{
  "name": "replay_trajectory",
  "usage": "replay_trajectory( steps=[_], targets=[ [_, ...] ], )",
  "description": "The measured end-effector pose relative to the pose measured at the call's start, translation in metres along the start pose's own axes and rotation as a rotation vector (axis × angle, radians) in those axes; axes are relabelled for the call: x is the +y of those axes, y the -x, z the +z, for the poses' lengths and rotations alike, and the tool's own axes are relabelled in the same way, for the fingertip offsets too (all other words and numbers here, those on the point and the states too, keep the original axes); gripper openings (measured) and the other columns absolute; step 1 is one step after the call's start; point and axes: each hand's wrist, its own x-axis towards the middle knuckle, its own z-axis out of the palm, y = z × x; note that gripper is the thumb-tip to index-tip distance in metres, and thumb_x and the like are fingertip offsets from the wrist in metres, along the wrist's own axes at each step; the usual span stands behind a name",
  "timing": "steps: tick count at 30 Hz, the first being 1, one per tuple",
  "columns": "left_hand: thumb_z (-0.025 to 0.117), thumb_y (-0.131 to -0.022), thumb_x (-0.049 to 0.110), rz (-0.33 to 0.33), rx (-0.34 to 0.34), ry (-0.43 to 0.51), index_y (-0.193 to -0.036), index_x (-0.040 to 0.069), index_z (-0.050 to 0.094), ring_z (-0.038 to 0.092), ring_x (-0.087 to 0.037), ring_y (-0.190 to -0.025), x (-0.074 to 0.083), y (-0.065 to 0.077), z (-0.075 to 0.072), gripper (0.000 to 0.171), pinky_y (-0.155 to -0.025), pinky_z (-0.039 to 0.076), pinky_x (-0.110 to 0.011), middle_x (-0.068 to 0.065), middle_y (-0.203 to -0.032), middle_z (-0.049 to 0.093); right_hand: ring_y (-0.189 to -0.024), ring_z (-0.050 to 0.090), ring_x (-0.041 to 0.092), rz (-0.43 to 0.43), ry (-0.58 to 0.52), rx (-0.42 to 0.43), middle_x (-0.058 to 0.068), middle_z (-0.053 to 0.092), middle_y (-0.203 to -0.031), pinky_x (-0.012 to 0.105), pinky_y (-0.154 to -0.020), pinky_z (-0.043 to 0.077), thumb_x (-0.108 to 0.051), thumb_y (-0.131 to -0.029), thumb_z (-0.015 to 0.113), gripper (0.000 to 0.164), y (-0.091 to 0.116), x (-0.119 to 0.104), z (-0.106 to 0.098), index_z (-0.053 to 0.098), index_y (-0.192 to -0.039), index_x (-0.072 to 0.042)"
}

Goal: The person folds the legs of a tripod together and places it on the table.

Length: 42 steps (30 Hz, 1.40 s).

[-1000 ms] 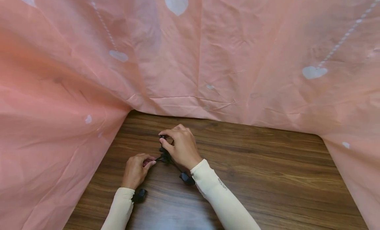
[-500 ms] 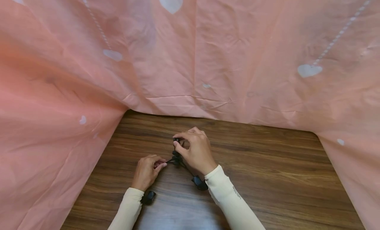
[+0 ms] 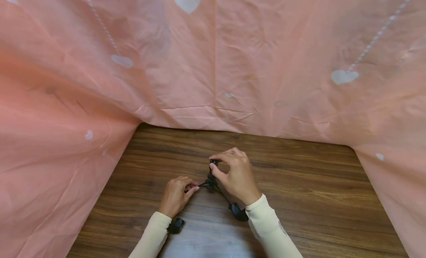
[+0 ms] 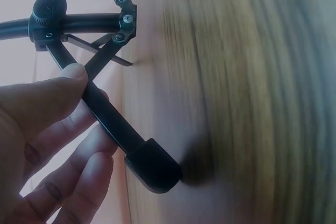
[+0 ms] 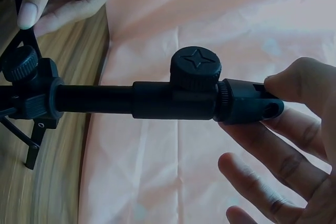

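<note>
Both hands hold a small black tripod (image 3: 210,181) upright, low over the wooden table, its legs spread. With thumb and fingers my left hand (image 3: 176,195) pinches one leg (image 4: 113,114), which ends in a thick rubber foot (image 4: 153,166). My right hand (image 3: 237,174) grips the slotted head (image 5: 247,102) at the top between thumb and fingers. Below the head sits a round knob (image 5: 195,66) with a star mark, and a second ridged knob (image 5: 21,64) is on the leg collar. The far legs are partly hidden in the head view.
A brown wood-grain table (image 3: 299,184) lies beneath the hands. Pink cloth (image 3: 246,65) with white hearts hangs behind it and along both sides. Black wrist devices (image 3: 175,225) are strapped over the cream sleeves (image 3: 151,234).
Both hands and the tripod have moved together to the right across the table. The grip of each hand looks the same. The head view has shifted slightly.
</note>
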Motion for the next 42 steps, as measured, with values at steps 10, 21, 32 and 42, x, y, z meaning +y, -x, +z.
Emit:
replay_trajectory(
  steps=[10, 21, 32, 42],
  targets=[
    [0.089, -0.087, 0.022, 0.059, -0.031, 0.02, -0.091, 0.02, 0.083, 0.065, -0.001, -0.072, 0.019, -0.003, 0.013, 0.008, -0.068, 0.054, -0.022, 0.009, -0.086, 0.076, -0.099, 0.069, 0.018, 0.037, 0.014, -0.004, -0.001, 0.082, -0.099, 0.05, -0.098, 0.051, -0.021, -0.091, 0.084, 0.015, 0.016, 0.007, -0.025, 0.084, -0.105, -0.016],
    [0.091, -0.084, 0.022, 0.131, -0.038, 0.05, -0.088, 0.02, 0.082, 0.065, 0.0, -0.071, 0.034, -0.002, 0.026, 0.011, -0.067, 0.053, -0.02, 0.01, -0.085, 0.076, -0.1, 0.07, 0.018, 0.065, 0.021, 0.004, -0.001, 0.081, -0.1, 0.051, -0.095, 0.049, -0.019, -0.088, 0.086, 0.017, 0.031, 0.014, -0.044, 0.085, -0.105, -0.017],
    [0.089, -0.086, 0.02, 0.124, -0.081, 0.113, -0.089, 0.018, 0.082, 0.065, 0.0, -0.072, 0.043, 0.001, 0.032, 0.008, -0.067, 0.053, -0.018, 0.01, -0.086, 0.077, -0.098, 0.07, 0.018, 0.08, 0.028, -0.002, -0.001, 0.081, -0.098, 0.05, -0.093, 0.05, -0.018, -0.088, 0.088, 0.016, 0.041, 0.016, -0.055, 0.085, -0.104, -0.018],
    [0.09, -0.086, 0.022, 0.134, -0.082, 0.109, -0.09, 0.02, 0.083, 0.064, 0.003, -0.071, 0.05, 0.004, 0.037, 0.009, -0.065, 0.052, -0.015, 0.011, -0.085, 0.077, -0.096, 0.07, 0.016, 0.088, 0.023, 0.003, -0.003, 0.082, -0.097, 0.05, -0.093, 0.05, -0.016, -0.086, 0.089, 0.018, 0.048, 0.018, -0.061, 0.085, -0.104, -0.017]
  ],
)
